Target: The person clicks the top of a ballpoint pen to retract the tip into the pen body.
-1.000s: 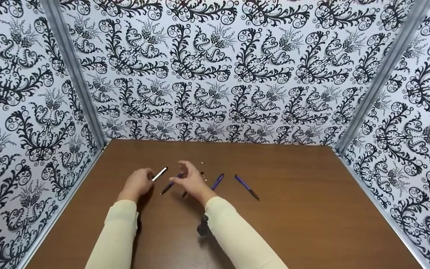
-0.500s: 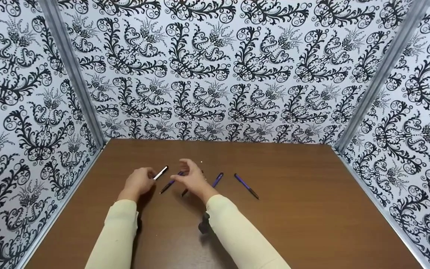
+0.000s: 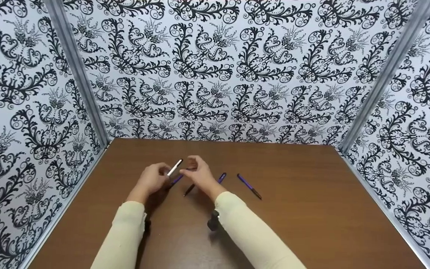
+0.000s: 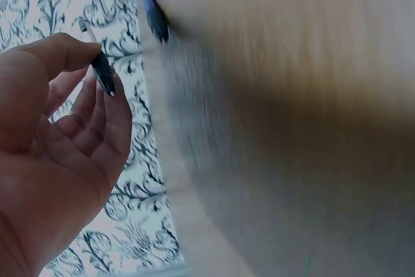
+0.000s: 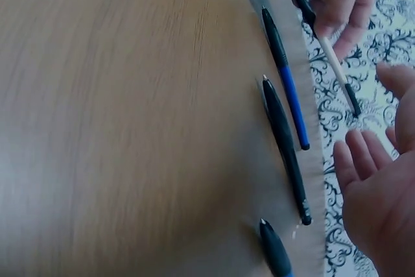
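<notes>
My left hand (image 3: 152, 180) pinches a white pen (image 3: 175, 167) with a black grip and black end between thumb and fingers. In the left wrist view the pen's black tip (image 4: 104, 77) points down past the thumb. My right hand (image 3: 202, 176) is close by, fingers spread and loosely bent, holding nothing; in the right wrist view the white pen's far end (image 5: 351, 100) is just short of its fingertips. Beneath the hands lie a blue pen with a black grip (image 5: 290, 89) and a black pen (image 5: 283, 141).
Two more blue pens lie on the brown tabletop (image 3: 312, 209): one partly behind the right hand (image 3: 221, 178), another farther right (image 3: 249, 186). A dark device (image 3: 213, 221) sits under the right sleeve. Patterned walls (image 3: 215, 74) stand at the back and both sides.
My left hand has lifted the white pen and carried it rightward and farther back, towards the right hand. The right hand has shifted slightly and stays unfilled.
</notes>
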{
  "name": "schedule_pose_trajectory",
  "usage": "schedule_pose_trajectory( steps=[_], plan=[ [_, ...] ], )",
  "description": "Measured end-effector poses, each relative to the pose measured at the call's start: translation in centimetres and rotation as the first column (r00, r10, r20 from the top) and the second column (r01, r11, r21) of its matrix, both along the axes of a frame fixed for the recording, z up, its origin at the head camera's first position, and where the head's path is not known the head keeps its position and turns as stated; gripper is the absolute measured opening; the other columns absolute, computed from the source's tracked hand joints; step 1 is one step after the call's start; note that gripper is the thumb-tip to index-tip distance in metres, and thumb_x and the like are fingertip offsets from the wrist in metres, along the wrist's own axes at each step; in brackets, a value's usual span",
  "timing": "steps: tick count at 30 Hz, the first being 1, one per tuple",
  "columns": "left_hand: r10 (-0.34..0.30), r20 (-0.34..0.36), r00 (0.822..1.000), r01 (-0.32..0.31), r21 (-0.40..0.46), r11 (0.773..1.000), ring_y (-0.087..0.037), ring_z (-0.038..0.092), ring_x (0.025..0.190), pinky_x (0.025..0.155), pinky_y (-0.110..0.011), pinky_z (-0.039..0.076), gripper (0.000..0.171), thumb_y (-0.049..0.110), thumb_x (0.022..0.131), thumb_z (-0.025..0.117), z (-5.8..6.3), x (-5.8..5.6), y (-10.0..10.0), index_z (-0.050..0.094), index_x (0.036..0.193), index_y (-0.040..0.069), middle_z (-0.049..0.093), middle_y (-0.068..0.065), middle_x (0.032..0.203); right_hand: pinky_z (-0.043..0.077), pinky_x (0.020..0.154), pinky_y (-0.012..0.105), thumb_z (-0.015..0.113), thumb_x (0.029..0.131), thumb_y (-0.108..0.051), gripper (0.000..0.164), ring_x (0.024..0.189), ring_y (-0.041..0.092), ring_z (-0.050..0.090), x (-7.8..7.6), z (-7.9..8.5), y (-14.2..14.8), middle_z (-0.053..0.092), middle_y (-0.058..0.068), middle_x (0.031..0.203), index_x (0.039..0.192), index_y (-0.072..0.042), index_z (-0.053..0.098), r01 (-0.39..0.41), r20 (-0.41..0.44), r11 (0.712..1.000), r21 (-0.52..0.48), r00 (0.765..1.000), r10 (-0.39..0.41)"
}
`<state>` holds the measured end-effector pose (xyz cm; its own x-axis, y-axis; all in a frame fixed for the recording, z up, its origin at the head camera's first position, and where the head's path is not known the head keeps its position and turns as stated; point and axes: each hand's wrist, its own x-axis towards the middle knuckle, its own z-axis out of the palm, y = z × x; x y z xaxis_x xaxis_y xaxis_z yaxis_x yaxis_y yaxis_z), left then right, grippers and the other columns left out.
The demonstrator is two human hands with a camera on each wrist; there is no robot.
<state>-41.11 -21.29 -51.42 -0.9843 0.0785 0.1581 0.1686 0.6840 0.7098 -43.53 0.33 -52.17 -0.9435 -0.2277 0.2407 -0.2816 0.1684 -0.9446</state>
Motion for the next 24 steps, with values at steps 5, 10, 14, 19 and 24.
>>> schedule_pose_trajectory(
  steps=[5,10,14,19,24],
  plan=[
    [-0.026,-0.042,0.999,0.029,0.065,0.997,-0.023,0.067,0.09,0.086,-0.045,0.057,0.017,0.002,0.098,0.076,-0.2,0.0,1.9,0.079,0.115,0.007,0.073,-0.003,0.095,0.059,0.105,0.046,0.086,0.095,-0.005,0.055,0.123,0.042,0.069,-0.2,0.4,1.5,0.066,0.031,0.136,0.144,0.0,0.062,0.021,-0.013,1.0,-0.009,1.0,-0.021],
    [-0.066,-0.112,0.991,0.078,0.106,0.991,-0.021,0.069,0.089,0.085,-0.043,0.058,0.021,-0.005,0.094,0.076,-0.1,-0.1,3.5,0.079,0.112,0.005,0.075,-0.008,0.096,0.06,0.102,0.044,0.085,0.094,-0.005,0.054,0.124,0.044,0.068,-0.4,1.0,3.3,0.067,0.029,0.135,0.142,0.001,0.061,0.023,-0.015,0.999,-0.032,1.0,-0.023],
    [-0.102,-0.136,0.985,0.118,0.113,0.987,-0.02,0.068,0.088,0.084,-0.042,0.058,0.023,-0.008,0.093,0.074,0.3,0.2,4.8,0.078,0.112,0.004,0.075,-0.01,0.097,0.062,0.097,0.041,0.085,0.093,-0.003,0.054,0.119,0.038,0.071,-0.2,1.5,4.6,0.068,0.028,0.135,0.142,0.001,0.061,0.028,-0.015,0.999,-0.036,0.999,-0.029],
    [-0.131,-0.149,0.98,0.151,0.138,0.979,-0.02,0.067,0.089,0.084,-0.041,0.057,0.022,-0.007,0.096,0.074,0.8,0.7,6.2,0.078,0.114,0.005,0.073,-0.008,0.095,0.065,0.09,0.041,0.085,0.093,-0.002,0.056,0.115,0.033,0.072,0.2,2.2,6.1,0.068,0.025,0.135,0.143,0.0,0.06,0.024,0.008,0.998,-0.055,1.0,-0.023],
    [-0.182,-0.118,0.976,0.204,0.209,0.956,-0.019,0.068,0.092,0.086,-0.038,0.057,0.022,-0.004,0.098,0.074,1.1,1.2,7.6,0.078,0.117,0.006,0.074,-0.009,0.097,0.063,0.093,0.035,0.084,0.095,0.0,0.054,0.116,0.035,0.071,1.0,2.4,7.6,0.069,0.024,0.133,0.143,0.003,0.059,0.0,-0.013,0.996,-0.084,1.0,-0.002]
  ],
)
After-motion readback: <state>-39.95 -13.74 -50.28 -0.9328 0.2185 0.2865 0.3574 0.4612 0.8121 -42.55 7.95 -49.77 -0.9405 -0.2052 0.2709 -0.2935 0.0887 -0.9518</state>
